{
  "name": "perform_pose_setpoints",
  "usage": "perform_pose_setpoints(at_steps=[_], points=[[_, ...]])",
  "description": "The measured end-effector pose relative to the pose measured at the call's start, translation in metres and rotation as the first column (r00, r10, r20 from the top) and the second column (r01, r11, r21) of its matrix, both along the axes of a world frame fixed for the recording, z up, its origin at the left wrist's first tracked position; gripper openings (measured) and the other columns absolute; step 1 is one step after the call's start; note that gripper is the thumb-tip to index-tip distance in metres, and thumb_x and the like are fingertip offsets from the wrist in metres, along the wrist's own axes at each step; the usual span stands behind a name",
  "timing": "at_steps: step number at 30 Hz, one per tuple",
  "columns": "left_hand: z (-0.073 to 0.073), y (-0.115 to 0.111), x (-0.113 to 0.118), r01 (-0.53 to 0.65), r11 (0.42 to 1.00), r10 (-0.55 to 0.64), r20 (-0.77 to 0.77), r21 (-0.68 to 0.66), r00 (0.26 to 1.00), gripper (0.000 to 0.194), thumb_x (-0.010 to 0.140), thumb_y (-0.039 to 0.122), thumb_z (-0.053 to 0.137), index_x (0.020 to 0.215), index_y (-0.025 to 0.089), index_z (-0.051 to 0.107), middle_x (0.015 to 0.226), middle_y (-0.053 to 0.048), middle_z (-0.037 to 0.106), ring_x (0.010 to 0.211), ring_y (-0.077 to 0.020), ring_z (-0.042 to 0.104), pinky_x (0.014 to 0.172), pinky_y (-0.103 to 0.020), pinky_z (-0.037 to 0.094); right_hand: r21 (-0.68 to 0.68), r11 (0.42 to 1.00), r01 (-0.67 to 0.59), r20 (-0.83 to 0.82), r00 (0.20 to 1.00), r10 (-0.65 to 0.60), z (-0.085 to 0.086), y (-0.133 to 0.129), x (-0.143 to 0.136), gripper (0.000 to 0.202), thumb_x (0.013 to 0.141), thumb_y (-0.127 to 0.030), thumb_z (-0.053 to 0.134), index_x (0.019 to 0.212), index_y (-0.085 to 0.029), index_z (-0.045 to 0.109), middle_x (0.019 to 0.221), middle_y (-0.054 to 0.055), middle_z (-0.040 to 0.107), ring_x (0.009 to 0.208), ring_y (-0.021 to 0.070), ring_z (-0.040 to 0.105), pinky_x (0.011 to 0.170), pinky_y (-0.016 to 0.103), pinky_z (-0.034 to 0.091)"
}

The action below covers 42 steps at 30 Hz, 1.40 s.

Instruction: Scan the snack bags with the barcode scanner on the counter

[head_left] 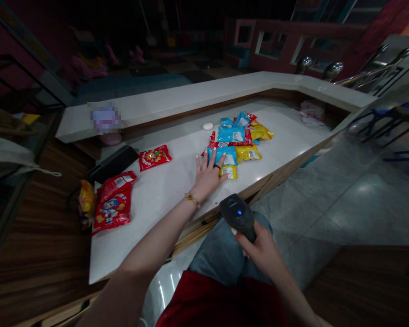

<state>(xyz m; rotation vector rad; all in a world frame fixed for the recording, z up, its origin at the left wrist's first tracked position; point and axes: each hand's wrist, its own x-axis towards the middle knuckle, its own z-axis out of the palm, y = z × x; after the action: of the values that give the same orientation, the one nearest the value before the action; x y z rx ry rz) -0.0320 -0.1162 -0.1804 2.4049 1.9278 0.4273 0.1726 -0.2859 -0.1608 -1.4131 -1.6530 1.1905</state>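
Left hand (207, 178), fingers spread wide, lying over the lower edge of a blue snack packet (229, 156) at the centre of the frame; right hand (261, 249), closed around the handle of a handheld barcode scanner (236, 212), lower right of centre. The overlapping pile of snack packets (232, 134) could slide apart if the left hand presses unevenly, and the small yellow packet (231, 172) might be pushed towards the near edge of the white counter (157, 195). Relative positions: the blue packet sits beneath and just beyond the left fingertips; the scanner head projects from the right hand towards the upper left, apart from the pile.
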Motion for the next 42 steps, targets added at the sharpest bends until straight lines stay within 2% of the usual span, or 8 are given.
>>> perform_pose_setpoints(at_steps=[3,9,14,19,23,26,35,42], points=[[-0.008,0.007,0.003,-0.023,1.0,0.023,-0.008,-0.009,1.0,0.079,0.107,0.052,0.061,0.176,0.028,0.032,0.186,-0.013,0.016,0.172,-0.0456,0.011,0.136,-0.073,0.004,-0.007,1.0,-0.004,0.002,1.0,0.004,0.0,0.002,0.0,0.021,0.089,-0.039,0.061,0.098,-0.022,0.069,0.061,-0.002,0.059,0.067,0.026,0.071,0.057,0.029,0.052],[-0.005,0.036,0.011,-0.062,0.998,0.063,0.021,-0.024,0.998,0.083,0.106,0.054,0.061,0.176,0.023,0.031,0.186,-0.016,0.016,0.172,-0.0458,0.008,0.137,-0.071,0.003,-0.008,1.0,0.02,0.006,1.0,-0.02,-0.001,0.003,0.0,0.018,0.089,-0.039,0.061,0.094,-0.023,0.068,0.06,-0.004,0.058,0.057,0.0223,0.065,0.054,0.028,0.05],[-0.009,0.025,0.0,-0.059,0.998,0.06,0.109,-0.014,0.992,0.08,0.108,0.054,0.054,0.178,0.026,0.025,0.187,-0.014,0.011,0.173,-0.0417,0.009,0.137,-0.07,0.003,-0.017,1.0,0.021,-0.005,1.0,-0.021,-0.005,0.001,-0.002,0.019,0.088,-0.04,0.061,0.093,-0.023,0.067,0.06,-0.003,0.059,0.055,0.0216,0.064,0.051,0.028,0.047],[-0.011,0.0,-0.061,-0.252,0.968,0.25,0.136,-0.005,0.959,0.084,0.107,0.054,0.053,0.177,0.017,0.026,0.185,-0.022,0.014,0.171,-0.0452,0.016,0.135,-0.074,0.008,-0.025,1.0,-0.016,-0.007,1.0,0.016,-0.004,0.001,-0.003,0.021,0.091,-0.041,0.061,0.096,-0.022,0.068,0.06,-0.004,0.059,0.052,0.0204,0.061,0.05,0.028,0.046],[-0.003,-0.006,-0.127,-0.505,0.863,0.502,0.103,0.012,0.859,0.087,0.105,0.051,0.052,0.173,0.003,0.029,0.181,-0.031,0.017,0.17,-0.0491,0.016,0.134,-0.075,0.008,-0.017,0.999,-0.029,-0.003,1.0,0.029,-0.002,0.001,-0.004,0.02,0.092,-0.04,0.062,0.096,-0.022,0.069,0.061,-0.003,0.06,0.051,0.0204,0.062,0.051,0.028,0.047],[-0.001,-0.015,-0.151,-0.515,0.857,0.516,0.055,-0.026,0.855,0.084,0.105,0.053,0.05,0.17,0.001,0.036,0.178,-0.033,0.027,0.167,-0.0519,0.023,0.132,-0.077,0.01,-0.015,0.999,-0.03,-0.008,1.0,0.03,-0.002,-0.001,-0.006,0.021,0.091,-0.041,0.063,0.098,-0.022,0.07,0.06,-0.003,0.06,0.05,0.0205,0.062,0.051,0.029,0.048],[-0.003,-0.106,-0.091,-0.216,0.974,0.219,-0.034,0.069,0.975,0.075,0.107,0.057,0.052,0.169,0.015,0.045,0.17,-0.025,0.049,0.15,-0.0468,0.049,0.12,-0.066,0.039,-0.027,0.999,-0.019,0.011,1.0,0.019,-0.002,-0.003,-0.005,0.028,0.09,-0.043,0.063,0.101,-0.019,0.072,0.058,-0.003,0.059,0.056,0.023,0.066,0.052,0.028,0.05],[-0.01,-0.117,-0.089,-0.252,0.964,0.25,0.027,0.09,0.968,0.061,0.103,0.039,0.059,0.158,0.013,0.058,0.164,-0.027,0.052,0.144,-0.0453,0.053,0.122,-0.066,0.036,-0.004,1.0,-0.021,0.012,1.0,0.021,0.005,-0.005,-0.005,0.024,0.09,-0.041,0.061,0.098,-0.02,0.071,0.057,-0.004,0.059,0.054,0.0217,0.065,0.053,0.027,0.048]])
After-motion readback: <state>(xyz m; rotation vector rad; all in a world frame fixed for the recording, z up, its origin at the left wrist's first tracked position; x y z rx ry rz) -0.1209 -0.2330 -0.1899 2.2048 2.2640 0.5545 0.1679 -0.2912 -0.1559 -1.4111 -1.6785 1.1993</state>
